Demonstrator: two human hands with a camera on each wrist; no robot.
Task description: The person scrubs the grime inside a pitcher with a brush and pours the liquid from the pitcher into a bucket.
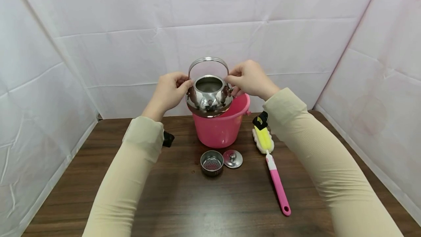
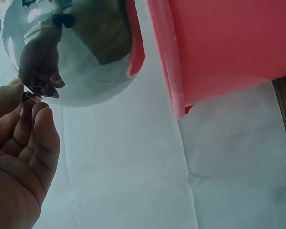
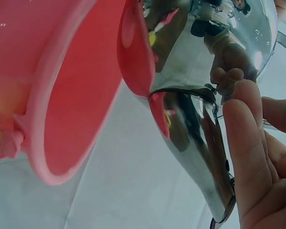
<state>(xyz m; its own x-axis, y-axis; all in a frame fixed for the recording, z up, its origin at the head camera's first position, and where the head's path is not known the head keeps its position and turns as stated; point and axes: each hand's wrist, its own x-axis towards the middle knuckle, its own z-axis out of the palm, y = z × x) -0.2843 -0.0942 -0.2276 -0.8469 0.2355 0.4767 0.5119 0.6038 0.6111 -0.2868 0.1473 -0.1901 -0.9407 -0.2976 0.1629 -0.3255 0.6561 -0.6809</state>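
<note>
A shiny steel teapot (image 1: 209,101), its round mouth uncovered and its arched handle upright, is held in the air above the pink bucket (image 1: 215,131). My left hand (image 1: 169,92) pinches the foot of the handle on the left side. On the other side my right hand (image 1: 251,79) pinches the handle's right foot, its other fingers near the spout (image 3: 195,143). Water drops cling to the teapot's wall in the right wrist view. Between the teapot's base and the bucket's rim (image 2: 169,62) there is a gap in the left wrist view.
A steel strainer cup (image 1: 212,163) stands on the wooden table in front of the bucket, with a knobbed lid (image 1: 232,158) beside it. To the right lies a sponge brush (image 1: 276,178) with a pink handle. White cloth (image 1: 210,6) hangs behind and at both sides.
</note>
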